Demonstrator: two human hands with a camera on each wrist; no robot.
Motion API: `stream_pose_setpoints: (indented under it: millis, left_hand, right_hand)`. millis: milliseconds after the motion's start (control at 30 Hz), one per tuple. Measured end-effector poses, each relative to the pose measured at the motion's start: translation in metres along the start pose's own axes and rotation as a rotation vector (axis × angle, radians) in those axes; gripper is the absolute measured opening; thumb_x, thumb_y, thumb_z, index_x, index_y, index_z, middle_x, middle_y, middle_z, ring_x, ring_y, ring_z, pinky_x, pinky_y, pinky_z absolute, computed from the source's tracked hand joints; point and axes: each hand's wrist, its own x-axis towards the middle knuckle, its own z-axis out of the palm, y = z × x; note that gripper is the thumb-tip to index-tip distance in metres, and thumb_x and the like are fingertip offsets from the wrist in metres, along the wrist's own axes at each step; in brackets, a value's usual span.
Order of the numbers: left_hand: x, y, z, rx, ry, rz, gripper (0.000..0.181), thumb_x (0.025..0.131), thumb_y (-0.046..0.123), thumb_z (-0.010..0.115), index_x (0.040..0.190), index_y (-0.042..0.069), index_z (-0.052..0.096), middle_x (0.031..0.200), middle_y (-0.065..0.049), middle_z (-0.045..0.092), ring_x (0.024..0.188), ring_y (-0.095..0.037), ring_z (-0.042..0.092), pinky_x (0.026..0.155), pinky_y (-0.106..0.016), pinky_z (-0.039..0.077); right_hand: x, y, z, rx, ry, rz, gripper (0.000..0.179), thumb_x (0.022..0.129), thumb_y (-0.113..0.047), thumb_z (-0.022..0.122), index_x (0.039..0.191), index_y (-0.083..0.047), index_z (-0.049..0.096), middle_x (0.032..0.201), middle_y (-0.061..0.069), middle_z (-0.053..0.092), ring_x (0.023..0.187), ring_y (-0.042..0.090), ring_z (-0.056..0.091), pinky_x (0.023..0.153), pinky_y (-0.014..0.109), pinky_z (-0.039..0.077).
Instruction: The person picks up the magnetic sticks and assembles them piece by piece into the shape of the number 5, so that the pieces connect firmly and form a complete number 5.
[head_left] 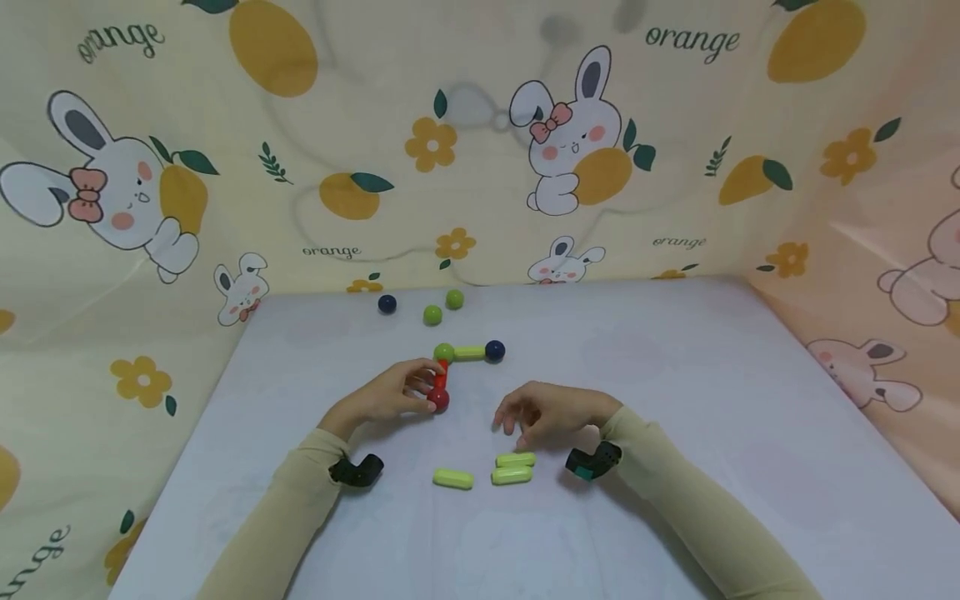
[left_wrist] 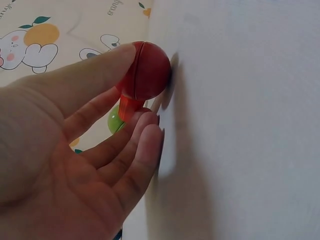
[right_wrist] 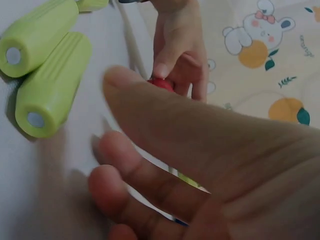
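In the head view, an L-shaped piece lies on the table: a red ball (head_left: 438,400), a red rod (head_left: 441,377), a green ball (head_left: 444,353), a light green rod (head_left: 470,353) and a dark blue ball (head_left: 495,351), joined in that order. My left hand (head_left: 390,392) grips its red end, thumb on the red ball (left_wrist: 152,72) and fingers by the red rod (left_wrist: 130,107). My right hand (head_left: 558,408) hovers to the right with loosely bent fingers and nothing between them. Below it lie two light green rods (head_left: 512,476), side by side, with pale round end faces.
Another light green rod (head_left: 453,478) lies left of that pair. Toward the back stand a loose dark blue ball (head_left: 387,304) and two green balls, one nearer (head_left: 432,315) and one farther (head_left: 454,299). A printed cloth (head_left: 480,192) rises behind the white table (head_left: 637,350).
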Motion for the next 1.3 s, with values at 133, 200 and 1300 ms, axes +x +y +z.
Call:
stream_pose_setpoints:
  millis: [133,200,1300]
  left_hand:
    - [0.0016,0.0005,0.0015,0.015,0.008,0.001,0.053,0.090,0.006,0.074,0.138,0.010,0.053,0.132,-0.017,0.060,0.118,-0.028,0.061,0.101,-0.042,0.054]
    - [0.0022,0.0003,0.0021,0.016,0.014,0.002,0.053,0.090,0.007,0.074,0.138,0.011,0.053,0.129,-0.016,0.061,0.116,-0.027,0.061,0.099,-0.041,0.054]
    - [0.0077,-0.0059,0.0030,0.032,0.016,-0.002,0.053,0.091,0.013,0.076,0.138,0.012,0.052,0.125,-0.015,0.062,0.113,-0.025,0.059,0.094,-0.036,0.053]
  right_hand:
    - [-0.0019,-0.0035,0.0023,-0.009,-0.059,0.019,0.030,0.086,-0.012,0.080,0.115,-0.012,0.072,0.097,0.011,0.067,0.076,0.010,0.054,0.069,0.019,0.045]
    - [-0.0024,-0.0056,0.0038,-0.012,-0.079,0.014,0.028,0.085,-0.011,0.081,0.112,-0.011,0.073,0.095,0.012,0.066,0.074,0.009,0.053,0.068,0.018,0.043]
    - [-0.0023,-0.0096,0.0067,-0.057,-0.095,-0.011,0.014,0.086,-0.002,0.076,0.098,-0.009,0.077,0.084,-0.003,0.067,0.070,0.006,0.050,0.064,0.016,0.042]
